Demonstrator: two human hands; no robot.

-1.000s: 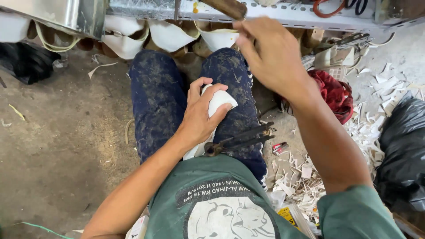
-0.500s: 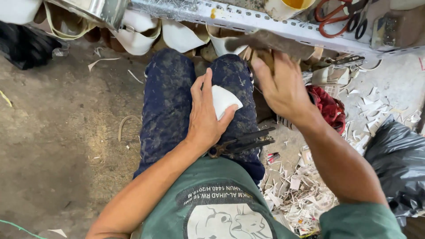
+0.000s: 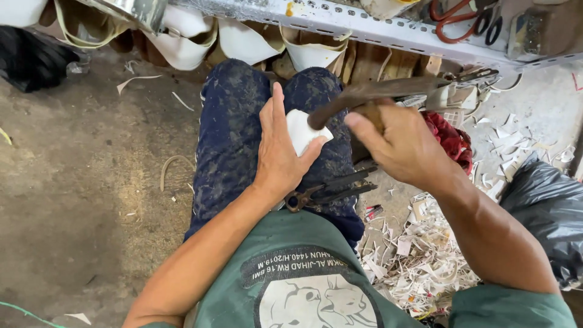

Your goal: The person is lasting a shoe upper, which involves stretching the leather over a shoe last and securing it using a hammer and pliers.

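Fingers of the right hand clench a hammer, its handle running from upper right toward centre. Left hand, nearer, grasps a white piece on the knee, touching the hammer's tip. Pliers lie just below.

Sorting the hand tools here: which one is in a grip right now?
The wooden-handled hammer, held by the right hand; the pincers lie loose on the lap.

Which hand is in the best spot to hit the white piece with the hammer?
Probably the right hand: it already grips the hammer, whose end sits against the white piece. The left hand is busy pinning that piece on the knee.
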